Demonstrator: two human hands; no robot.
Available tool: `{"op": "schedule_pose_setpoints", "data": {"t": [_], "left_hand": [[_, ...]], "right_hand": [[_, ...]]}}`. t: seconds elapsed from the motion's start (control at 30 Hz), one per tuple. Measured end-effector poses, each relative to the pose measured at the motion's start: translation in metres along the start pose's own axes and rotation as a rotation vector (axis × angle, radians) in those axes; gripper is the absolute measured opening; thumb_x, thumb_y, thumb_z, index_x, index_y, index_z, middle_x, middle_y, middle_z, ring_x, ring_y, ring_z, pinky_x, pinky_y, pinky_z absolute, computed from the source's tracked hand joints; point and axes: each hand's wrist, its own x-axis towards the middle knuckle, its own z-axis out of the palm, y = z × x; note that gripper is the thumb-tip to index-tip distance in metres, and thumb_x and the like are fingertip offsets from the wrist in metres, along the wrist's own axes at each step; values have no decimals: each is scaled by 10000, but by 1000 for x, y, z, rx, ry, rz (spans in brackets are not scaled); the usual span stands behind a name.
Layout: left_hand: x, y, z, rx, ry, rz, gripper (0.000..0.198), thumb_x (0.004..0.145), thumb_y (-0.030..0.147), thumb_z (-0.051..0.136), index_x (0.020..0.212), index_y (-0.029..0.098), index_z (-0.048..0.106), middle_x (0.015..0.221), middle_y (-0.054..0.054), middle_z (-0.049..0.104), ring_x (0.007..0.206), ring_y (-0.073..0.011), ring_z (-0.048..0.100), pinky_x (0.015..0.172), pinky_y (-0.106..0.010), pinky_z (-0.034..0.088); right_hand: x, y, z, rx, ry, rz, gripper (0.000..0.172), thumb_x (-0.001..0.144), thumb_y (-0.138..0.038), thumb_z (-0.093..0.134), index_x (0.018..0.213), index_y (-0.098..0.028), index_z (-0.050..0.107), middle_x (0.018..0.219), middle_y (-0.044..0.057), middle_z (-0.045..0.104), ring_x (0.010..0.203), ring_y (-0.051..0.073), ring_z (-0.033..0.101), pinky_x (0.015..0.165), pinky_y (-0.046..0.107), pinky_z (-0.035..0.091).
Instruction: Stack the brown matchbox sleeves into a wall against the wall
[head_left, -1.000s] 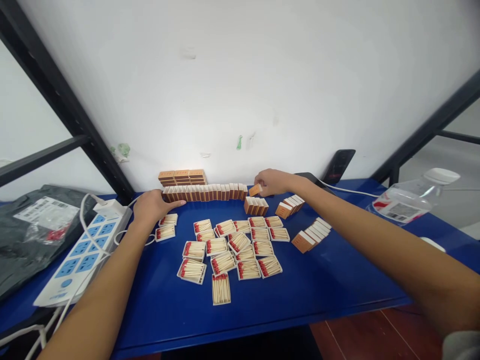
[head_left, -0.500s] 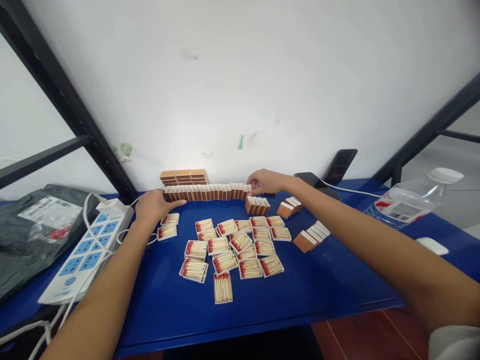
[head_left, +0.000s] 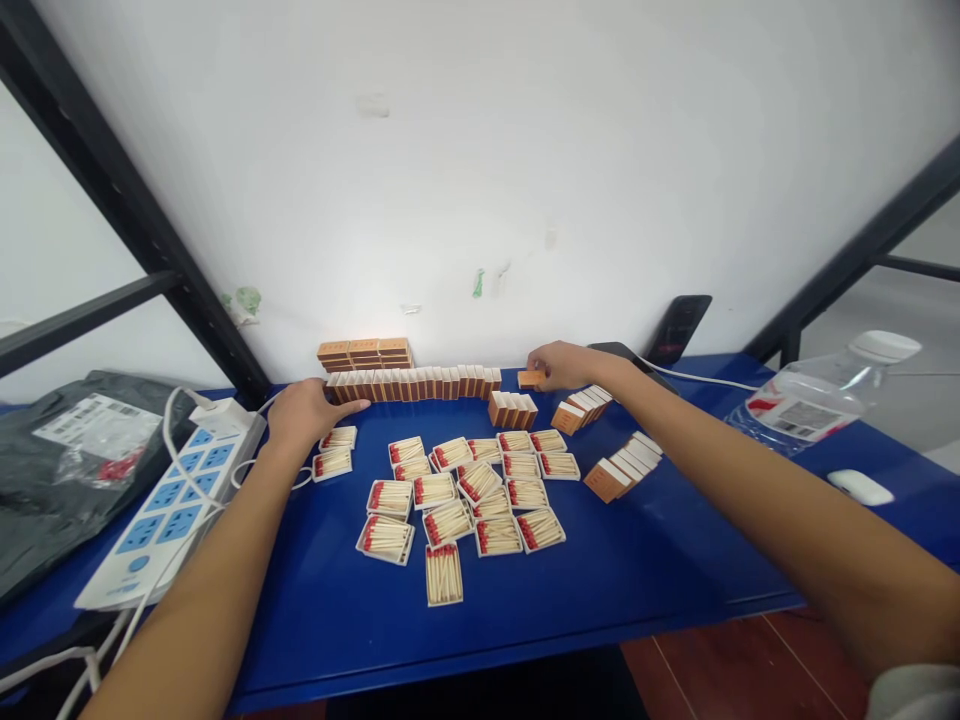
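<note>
My left hand [head_left: 304,415] rests against the left end of a long row of matchboxes [head_left: 420,384] standing on edge with their white inner sides up. Its thumb stretches along the front of the row; the other fingers are mostly hidden. Past the row's right end, my right hand [head_left: 556,366] has its fingers closed on the right side of a flat orange matchbox [head_left: 531,380]. Just in front stands a short group of matchboxes [head_left: 513,409]. Many open matchbox trays [head_left: 444,575] full of red-tipped matches are spread over the middle of the blue table [head_left: 322,620].
Stacked matchboxes [head_left: 364,353] stand behind the row by the wall. Two more leaning groups, one matchbox group [head_left: 581,408] and another matchbox group [head_left: 624,467], are at right. A power strip [head_left: 169,510] and grey bag [head_left: 52,490] lie left; a bottle [head_left: 814,405] and phone [head_left: 679,330] stand right.
My right hand has left the right end of the row, moved right, and closed on the flat orange matchbox. My left hand stays at the row's left end.
</note>
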Motion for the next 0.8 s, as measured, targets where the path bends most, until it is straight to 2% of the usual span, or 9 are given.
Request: {"op": "schedule_pose_setpoints", "data": {"t": [0.17,0.3,0.43,0.63,0.7,0.8], "left_hand": [[0,0,0,20,5,6,807,723,888,561,1016,154,718,1028,-214,765,984,-400,701,706,-384,492],[-1,1,0,19,-1,3,797,735,879,558,1031,156,719,1034,-210,766,990,-400,701,709,-384,493],[-1,1,-1,21,-3,3,792,739,887,545,1001,161,722,1028,-207,766,999,-402,702,712,-383,487],[-3,2,-2,48,-2,-5,821,746,899,538,1038,150,702,1040,-213,754,1000,-402,690,721,-387,481],[-6,4,-7,88,45,-6,817,757,880,560,1073,137,686,1066,-219,739,1030,-402,671,750,-393,483],[-13,15,-19,115,204,57,792,795,829,590,1178,139,651,1144,-212,705,1121,-393,616,855,-408,476]], "right_hand": [[-3,-22,-11,125,23,-173,400,758,-275,731,1140,-156,745,986,100,766,871,254,695,753,338,498],[5,-35,-14,192,71,-150,542,758,-309,779,1254,-105,697,1045,140,758,889,258,698,776,349,510],[11,-37,-11,256,95,-174,588,755,-366,823,1262,-103,685,1072,148,754,912,259,705,801,348,519],[17,-40,0,147,170,-211,676,783,-453,811,1340,-113,637,1238,180,700,1001,287,686,855,384,505],[21,-43,1,117,167,-226,690,773,-446,826,1349,-124,628,1253,180,694,1059,304,670,887,393,495],[26,-47,-2,108,135,-273,724,756,-463,845,1361,-139,615,1289,180,682,1134,324,643,911,397,487]]}}
